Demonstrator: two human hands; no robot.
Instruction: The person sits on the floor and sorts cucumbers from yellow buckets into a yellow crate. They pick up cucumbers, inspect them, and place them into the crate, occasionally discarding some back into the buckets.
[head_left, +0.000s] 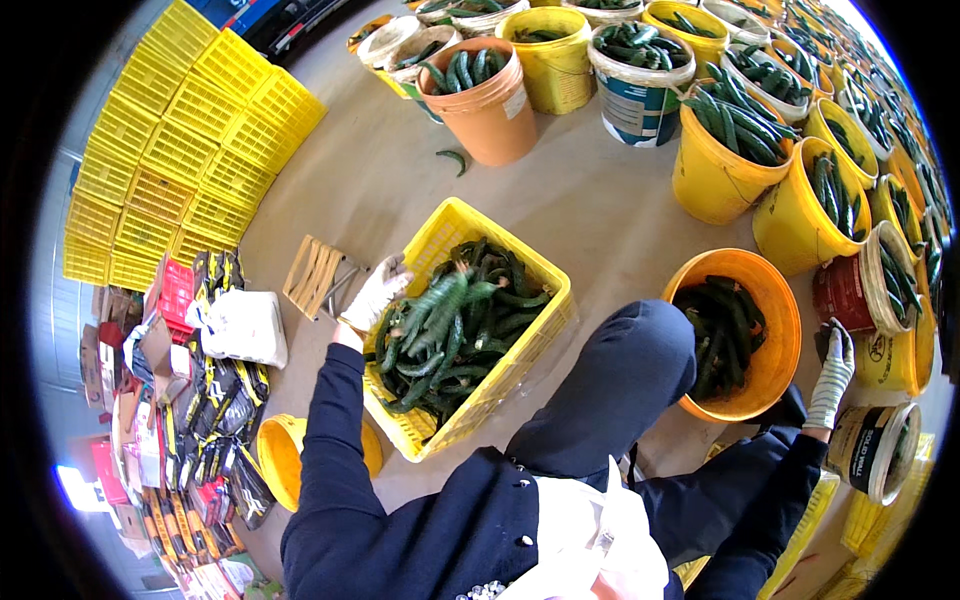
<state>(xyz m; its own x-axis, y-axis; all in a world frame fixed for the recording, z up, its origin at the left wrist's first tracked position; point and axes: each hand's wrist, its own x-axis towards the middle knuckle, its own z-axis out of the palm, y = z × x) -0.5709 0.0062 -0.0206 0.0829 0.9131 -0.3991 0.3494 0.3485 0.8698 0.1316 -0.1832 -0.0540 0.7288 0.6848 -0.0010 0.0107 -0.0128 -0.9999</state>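
Observation:
My left hand (pixel 379 288), in a white glove, is over the left side of a yellow plastic crate (pixel 560 300) with nothing seen in its fingers. Dark green cucumbers (pixel 450 370) are heaped in the crate. Several cucumbers (pixel 440 306) just right of that hand are blurred by motion. To the right of my knee stands an orange bucket (pixel 783 330), partly filled with more cucumbers (pixel 720 335). Beyond its right rim is my right hand (pixel 833 375), in a striped glove with dark fingertips. Its fingers look stretched out, close to a red-and-white bucket (pixel 845 298).
Rows of cucumber-filled buckets (pixel 725 180) curve along the far and right sides. Stacked yellow crates (pixel 180 140) stand far left. A small folding stool (pixel 315 278), a yellow bucket (pixel 283 460) and a white sack (pixel 245 328) are left of the crate. One cucumber (pixel 453 160) lies on the floor.

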